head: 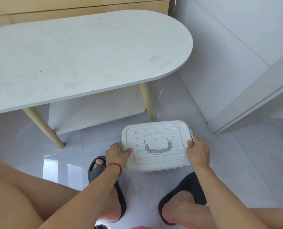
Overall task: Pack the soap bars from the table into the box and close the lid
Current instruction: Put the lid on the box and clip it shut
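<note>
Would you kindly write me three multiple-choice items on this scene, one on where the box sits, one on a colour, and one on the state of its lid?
1. Where is the white box?
A. on the tabletop
B. on the floor by the table's leg
C. on the person's lap

2. What colour is the band on the left wrist?
A. red
B. green
C. yellow

3. How is the lid?
A. leaning against the wall
B. lying upside down on the table
C. set on the box, a hand at each end

Answers:
1 B: the box rests on the floor tiles beside the wooden leg, in front of the person's slippers.
2 A: a red band circles that wrist.
3 C: the lid covers the box, with the left hand and right hand gripping its ends.
</note>
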{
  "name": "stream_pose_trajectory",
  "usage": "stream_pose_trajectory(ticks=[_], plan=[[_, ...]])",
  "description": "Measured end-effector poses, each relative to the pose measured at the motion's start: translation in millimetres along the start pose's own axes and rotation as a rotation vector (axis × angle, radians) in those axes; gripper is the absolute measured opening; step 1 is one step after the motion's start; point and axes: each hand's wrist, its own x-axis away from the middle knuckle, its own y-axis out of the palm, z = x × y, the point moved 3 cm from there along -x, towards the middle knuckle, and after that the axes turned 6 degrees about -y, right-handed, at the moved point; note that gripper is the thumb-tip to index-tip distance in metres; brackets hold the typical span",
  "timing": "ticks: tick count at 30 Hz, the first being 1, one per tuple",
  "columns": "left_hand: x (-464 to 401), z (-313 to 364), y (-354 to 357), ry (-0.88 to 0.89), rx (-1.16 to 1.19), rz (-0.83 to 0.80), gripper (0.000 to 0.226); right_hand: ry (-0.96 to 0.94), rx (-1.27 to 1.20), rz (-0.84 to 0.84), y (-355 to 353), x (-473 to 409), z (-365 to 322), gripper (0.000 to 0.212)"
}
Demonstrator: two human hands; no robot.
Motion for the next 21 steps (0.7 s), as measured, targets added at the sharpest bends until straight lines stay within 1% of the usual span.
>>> stream_pose_trajectory(ticks=[2, 4, 6, 10, 13, 15, 16, 18, 20, 21], plan=[[8.0, 5.3, 3.4, 0.036, -0.055, 0.041, 0.032, 0.008, -0.069, -0.026, 2.2, 4.0, 1.9, 0.028], [12.5, 6.2, 3.4, 0.047, -0.089, 0.071, 0.030, 0.038, -0.157, -0.043, 6.9, 13.5, 4.1, 0.044], [14.6, 6.8, 3.8, 0.061, -0.112, 0.095, 0.027, 0.047, -0.238, -0.002, 12.8, 22.0, 5.9, 0.051], [19.8, 10.7, 8.0, 0.070, -0.147, 0.161, 0.020, 0.080, -0.305, 0.062, 20.4, 25.8, 7.2, 0.052], [20.7, 12.7, 10.7, 0.046, -0.113, 0.194, 0.020, 0.073, -0.309, 0.060, 22.0, 19.0, 8.7, 0.052], [20.7, 15.1, 12.1, 0.049, -0.076, 0.190, 0.018, 0.059, -0.305, 0.048, 20.9, 7.1, 9.1, 0.052], [18.0, 17.1, 12.9, 0.052, -0.038, 0.180, 0.018, 0.057, -0.309, 0.041, 20.5, -2.5, 9.3, 0.052], [12.3, 21.2, 14.7, 0.050, 0.035, 0.153, 0.027, 0.065, -0.315, 0.018, 17.1, -21.3, 8.2, 0.053], [8.1, 28.7, 15.4, 0.047, 0.063, 0.144, 0.036, 0.053, -0.313, -0.016, 14.4, -39.5, 6.4, 0.054], [6.0, 32.1, 15.6, 0.035, 0.069, 0.142, 0.038, 0.045, -0.303, -0.037, 13.4, -45.6, 4.8, 0.054]])
